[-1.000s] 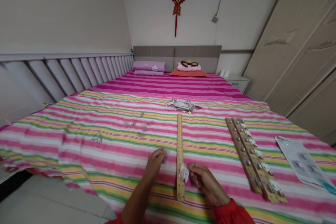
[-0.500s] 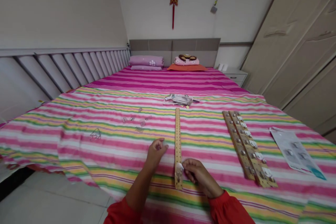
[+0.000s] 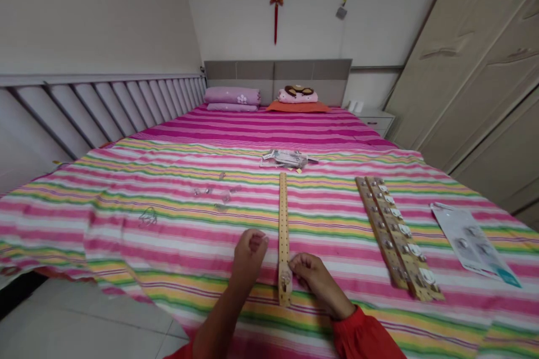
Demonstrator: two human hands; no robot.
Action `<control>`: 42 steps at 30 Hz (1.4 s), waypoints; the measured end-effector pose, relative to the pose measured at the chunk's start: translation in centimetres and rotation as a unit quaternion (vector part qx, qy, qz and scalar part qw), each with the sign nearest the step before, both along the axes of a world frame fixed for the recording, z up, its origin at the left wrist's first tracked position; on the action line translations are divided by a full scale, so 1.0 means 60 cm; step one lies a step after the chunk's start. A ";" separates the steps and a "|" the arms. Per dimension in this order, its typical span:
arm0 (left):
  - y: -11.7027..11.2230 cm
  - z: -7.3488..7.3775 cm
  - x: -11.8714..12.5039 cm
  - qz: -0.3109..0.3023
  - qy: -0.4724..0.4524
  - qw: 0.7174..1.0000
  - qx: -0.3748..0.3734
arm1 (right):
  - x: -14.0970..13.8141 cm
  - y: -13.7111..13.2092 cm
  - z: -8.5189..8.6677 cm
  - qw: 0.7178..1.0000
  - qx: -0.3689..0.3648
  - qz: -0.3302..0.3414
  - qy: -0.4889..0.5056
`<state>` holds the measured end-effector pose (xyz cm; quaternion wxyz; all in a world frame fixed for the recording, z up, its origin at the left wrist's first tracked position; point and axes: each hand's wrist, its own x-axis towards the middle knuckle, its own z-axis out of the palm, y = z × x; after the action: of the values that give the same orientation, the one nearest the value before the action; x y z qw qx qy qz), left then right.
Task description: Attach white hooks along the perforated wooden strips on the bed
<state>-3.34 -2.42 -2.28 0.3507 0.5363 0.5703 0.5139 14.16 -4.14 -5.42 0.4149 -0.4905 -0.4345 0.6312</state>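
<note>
A long wooden strip with rows of holes (image 3: 283, 219) lies lengthwise on the striped bedspread (image 3: 168, 235). My right hand (image 3: 312, 276) is closed, with its fingertips on a small clear hook (image 3: 285, 279) set on the strip's near end. My left hand (image 3: 249, 252) rests on the bedspread just left of the strip, fingers curled; I cannot make out anything in it.
Two more wooden strips with clear hooks on them (image 3: 398, 235) lie to the right, and a printed sheet (image 3: 474, 244) beyond them. Loose clear hooks (image 3: 219, 196) lie to the left, opened packaging (image 3: 286, 158) at the strip's far end. Pillows (image 3: 236, 96) and a wardrobe (image 3: 484, 67) stand behind.
My right hand brought the clear hook from beside the strip onto its near end. My left hand shifted slightly nearer the strip. The view tilted down a little.
</note>
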 end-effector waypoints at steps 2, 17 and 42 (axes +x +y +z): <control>-0.023 -0.010 0.006 -0.017 0.025 0.999 -0.027 | 0.001 0.000 -0.004 1.000 0.014 0.000 -0.012; -0.058 -0.041 0.040 -0.081 0.231 0.953 -0.177 | 0.002 0.008 -0.015 0.988 0.107 -0.013 -0.111; -0.074 -0.077 0.043 -0.053 0.055 0.988 -0.134 | -0.019 -0.002 -0.043 0.982 0.074 -0.148 -0.087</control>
<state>-0.77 -6.83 -6.89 0.4145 0.5414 0.6234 0.3828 13.05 -4.26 -8.01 0.4994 -0.5709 -0.4370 0.4835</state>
